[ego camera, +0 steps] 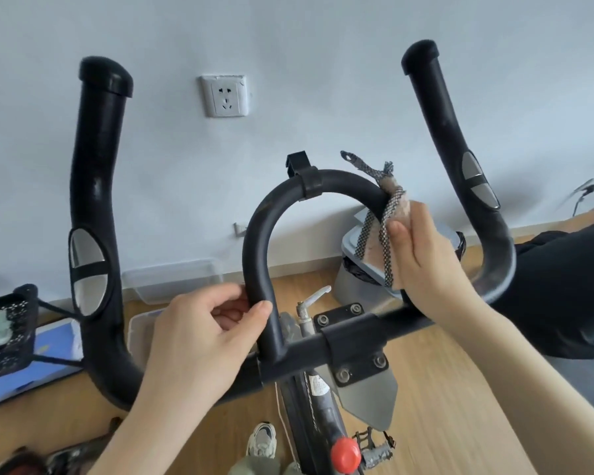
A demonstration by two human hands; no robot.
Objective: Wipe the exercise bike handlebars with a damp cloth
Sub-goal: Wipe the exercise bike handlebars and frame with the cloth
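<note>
left hand [199, 332] grips handlebar loop [254, 255] – left leg | right hand [422, 248] presses cloth [388, 228] on loop's right curve – wall [288, 46] close behind

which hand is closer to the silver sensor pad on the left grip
Left. The left hand grips the loop bar just right of the silver sensor pad; the right hand holds the cloth on the loop's far side, farther away.

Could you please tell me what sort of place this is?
Probably a room in a home or small office, not a gym: a plain white wall with a socket, a wood-look floor, and a lidded bin and clear plastic box standing by the bike's handlebars.
</note>
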